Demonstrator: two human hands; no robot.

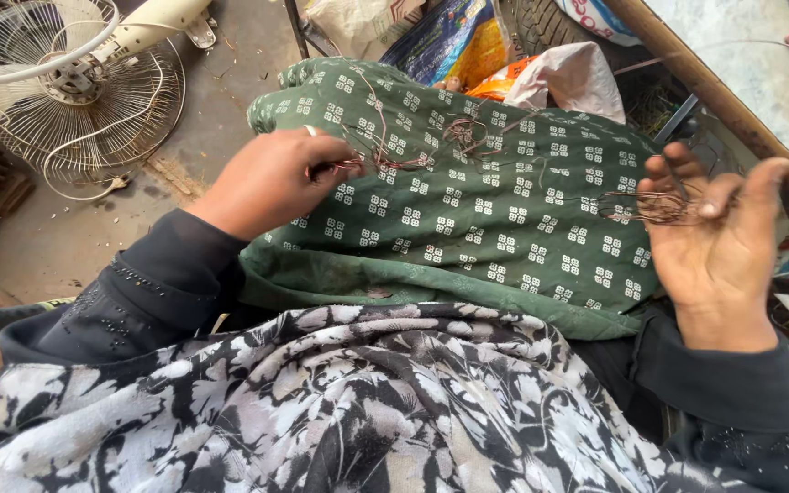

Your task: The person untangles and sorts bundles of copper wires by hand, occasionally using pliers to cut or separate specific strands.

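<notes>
From the head camera, the person is sitting with a green cloth printed with small white square motifs [504, 228] spread over the lap, above a black-and-white floral garment [349, 402]. The left hand [271, 183] is curling nearly closed, knuckles up, its fingertips pinching one end of a thin, kinked strand of reddish copper wire [394, 160] that is trailing across the cloth. The right hand [710, 233] is lying palm up and mostly open, its fingers loosely cupping a small tangled bundle of the same copper wire [655, 208].

The wire looks very light, springy and easily bent; it seems likely to snag on the fabric and knot on itself, and its cut ends could prick. A pinch near a free end, as the left hand is doing, looks like the surest hold.

Beyond the knees, several bags are lying in a heap: a white plastic one [573, 78] and a blue-and-yellow printed one [454, 41]; what they contain cannot be told. A white wire fan guard [75, 91] is resting on the concrete floor [221, 100] to the left.
</notes>
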